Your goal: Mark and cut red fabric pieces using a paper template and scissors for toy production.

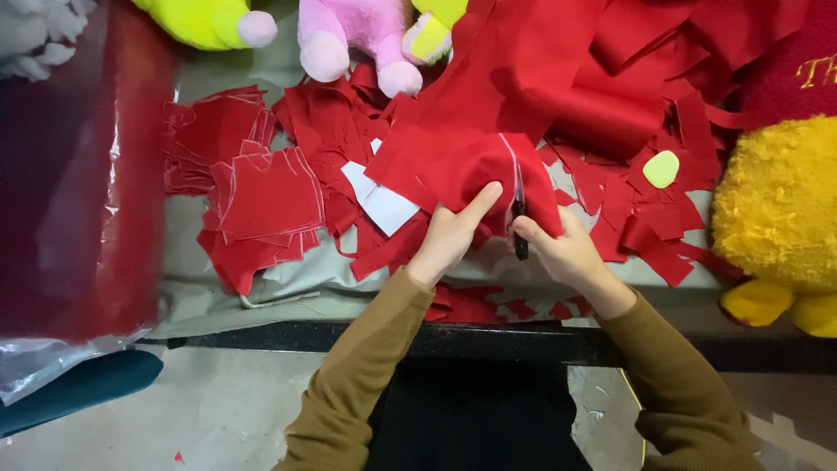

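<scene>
My left hand [451, 237] presses down on a folded piece of red felt [466, 170], thumb stretched up along it and the other fingers tucked beneath, out of sight. My right hand [562, 249] is closed around a dark pen-like tool [520, 228] that stands against the felt's edge; its tip is hidden in the fold, so I cannot tell where it touches. The felt lies in the middle of the grey-covered table [187, 288], over a white paper piece [381, 201] that is mostly covered. A stack of cut red shapes [261, 196] sits to the left, scraps all around. A yellow plush toy [780, 218] is cut off at the right edge, a pink one [357, 35] at the top.
</scene>
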